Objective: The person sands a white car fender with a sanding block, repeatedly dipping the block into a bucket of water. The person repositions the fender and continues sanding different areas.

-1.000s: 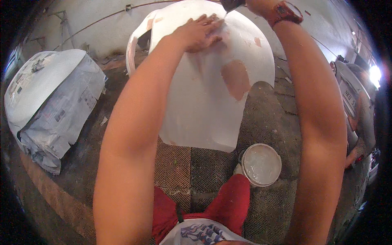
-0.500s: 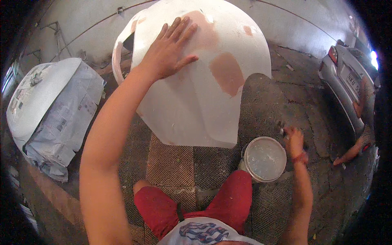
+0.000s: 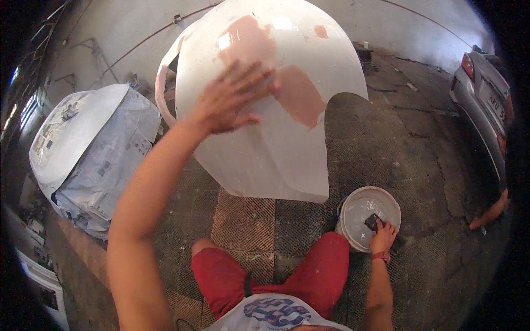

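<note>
Car plate (image 3: 493, 101): lettered | shirt (image 3: 273, 313): printed blu | dk block (image 3: 372, 222) @ bucket (image 3: 343, 222)

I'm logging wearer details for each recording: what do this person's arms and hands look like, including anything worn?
The left arm and right arm show no sleeves. The left hand and right hand are ungloved. A reddish band circles the right wrist; the left wrist is bare.

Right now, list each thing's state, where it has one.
White curved panel: brownish patches.
Round white bucket: lidless, holding cloudy liquid.
Small dark block: gripped by right hand, at bucket.
Left hand: fingers spread over panel.
White rounded shell: partly covered with sheets.
Silver car: parked.
</note>
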Available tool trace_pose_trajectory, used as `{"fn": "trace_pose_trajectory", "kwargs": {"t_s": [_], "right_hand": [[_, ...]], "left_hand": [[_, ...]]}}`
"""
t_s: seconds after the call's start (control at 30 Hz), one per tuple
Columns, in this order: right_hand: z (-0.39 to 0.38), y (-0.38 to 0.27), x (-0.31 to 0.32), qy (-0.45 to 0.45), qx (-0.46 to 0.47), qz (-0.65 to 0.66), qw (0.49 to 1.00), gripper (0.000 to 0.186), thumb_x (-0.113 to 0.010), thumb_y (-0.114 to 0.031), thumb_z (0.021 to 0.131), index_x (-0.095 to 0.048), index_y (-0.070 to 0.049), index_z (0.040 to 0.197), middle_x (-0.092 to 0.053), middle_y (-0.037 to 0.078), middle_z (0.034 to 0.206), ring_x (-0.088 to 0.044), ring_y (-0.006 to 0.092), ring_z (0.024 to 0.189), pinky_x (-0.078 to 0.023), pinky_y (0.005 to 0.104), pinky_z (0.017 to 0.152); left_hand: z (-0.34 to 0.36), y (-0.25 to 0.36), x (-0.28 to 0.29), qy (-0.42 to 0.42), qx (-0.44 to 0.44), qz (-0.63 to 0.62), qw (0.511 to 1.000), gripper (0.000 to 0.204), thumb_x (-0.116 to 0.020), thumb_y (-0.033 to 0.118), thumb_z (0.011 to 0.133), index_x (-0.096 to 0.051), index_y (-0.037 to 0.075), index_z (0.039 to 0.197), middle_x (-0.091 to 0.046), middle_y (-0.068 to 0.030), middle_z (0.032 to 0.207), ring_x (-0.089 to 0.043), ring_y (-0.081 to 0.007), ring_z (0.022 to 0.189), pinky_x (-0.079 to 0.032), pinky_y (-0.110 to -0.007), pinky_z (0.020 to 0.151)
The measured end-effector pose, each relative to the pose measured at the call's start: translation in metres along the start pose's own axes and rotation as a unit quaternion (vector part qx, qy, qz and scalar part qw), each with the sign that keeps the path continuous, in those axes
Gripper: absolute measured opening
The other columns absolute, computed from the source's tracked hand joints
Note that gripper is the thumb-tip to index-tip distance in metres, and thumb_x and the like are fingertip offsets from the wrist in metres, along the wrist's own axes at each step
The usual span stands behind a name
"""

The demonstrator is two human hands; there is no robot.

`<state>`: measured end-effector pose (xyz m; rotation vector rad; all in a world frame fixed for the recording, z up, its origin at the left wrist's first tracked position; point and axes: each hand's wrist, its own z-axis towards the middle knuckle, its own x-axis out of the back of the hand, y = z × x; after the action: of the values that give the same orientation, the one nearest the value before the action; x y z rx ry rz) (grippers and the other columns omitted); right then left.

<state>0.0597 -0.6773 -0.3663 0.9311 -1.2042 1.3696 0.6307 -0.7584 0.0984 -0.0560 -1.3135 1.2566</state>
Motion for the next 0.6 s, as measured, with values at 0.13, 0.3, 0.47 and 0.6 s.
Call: {"fn": "trace_pose_trajectory", "kwargs": {"t_s": [0.13,0.3,0.47,0.6], "right_hand": [[0.011,-0.014,-0.012,-0.055,-0.032,-0.072,0.995,0.054,-0.084,-0.018,0.081,-0.077,-0.012,0.135,-0.065,0.019,0.14,-0.056,0.0411,0.137,-0.033,0.0583,0.128],[0.009,-0.028,-0.004,-0.093,-0.032,-0.103,0.99,0.053,-0.082,-0.018,0.082,-0.077,-0.011,0.134,-0.066,0.019,0.14,-0.056,0.0407,0.139,-0.031,0.058,0.13],[0.008,-0.012,-0.017,-0.041,-0.037,-0.093,0.994,0.052,-0.08,-0.018,0.083,-0.078,-0.012,0.134,-0.066,0.018,0.14,-0.056,0.0411,0.139,-0.031,0.0566,0.131],[0.008,-0.023,-0.004,-0.058,-0.039,-0.084,0.994,0.05,-0.08,-0.017,0.083,-0.079,-0.012,0.132,-0.066,0.018,0.14,-0.056,0.0416,0.139,-0.032,0.0556,0.13]], "left_hand": [[0.048,-0.086,0.001,0.051,0.216,-0.001,0.975,0.091,-0.059,0.064,0.107,-0.03,0.015,0.177,-0.029,-0.0144,0.183,-0.028,-0.0419,0.168,-0.027,-0.06,0.135],[0.072,-0.118,-0.001,0.012,0.276,-0.102,0.956,0.085,-0.037,0.067,0.115,-0.032,0.007,0.175,-0.033,-0.0197,0.181,-0.029,-0.036,0.169,-0.023,-0.046,0.138],[0.078,-0.069,-0.007,0.108,0.172,-0.033,0.979,0.095,-0.055,0.069,0.108,-0.033,0.007,0.175,-0.033,-0.0222,0.181,-0.029,-0.0412,0.168,-0.023,-0.048,0.138],[0.061,-0.028,-0.001,0.141,0.118,-0.018,0.983,0.101,-0.066,0.069,0.101,-0.031,0.01,0.176,-0.028,-0.0212,0.182,-0.025,-0.0419,0.169,-0.02,-0.054,0.139]]}}
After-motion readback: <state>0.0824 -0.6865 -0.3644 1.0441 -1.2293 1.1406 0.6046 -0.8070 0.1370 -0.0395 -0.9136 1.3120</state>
